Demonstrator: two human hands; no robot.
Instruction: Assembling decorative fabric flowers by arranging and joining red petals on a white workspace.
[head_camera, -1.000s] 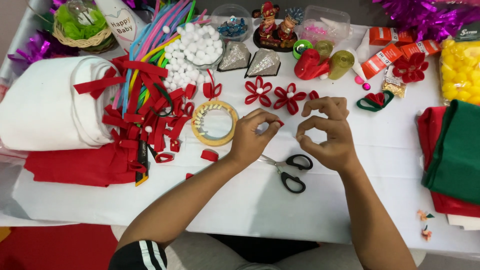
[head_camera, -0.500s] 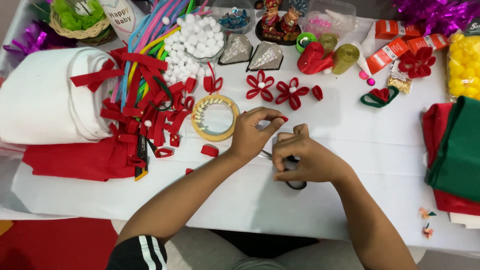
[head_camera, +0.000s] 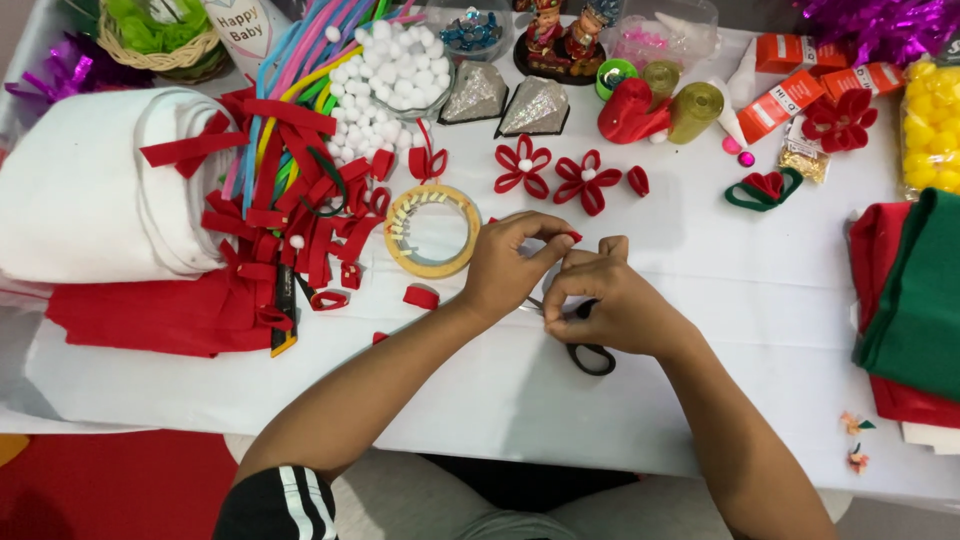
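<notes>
Both hands (head_camera: 570, 285) together, fingertips pinched.

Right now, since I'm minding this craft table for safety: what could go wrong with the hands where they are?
The scissors lie partly under the right hand, so a careless press or grab could nick a finger. The left hand pinches a small red piece at its fingertips; it could slip and get lost among the loose red ribbon loops nearby.

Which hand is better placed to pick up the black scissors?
Right hand: it rests directly over the black-handled scissors. Left hand pinches a small red felt piece near the tape ring.
</notes>
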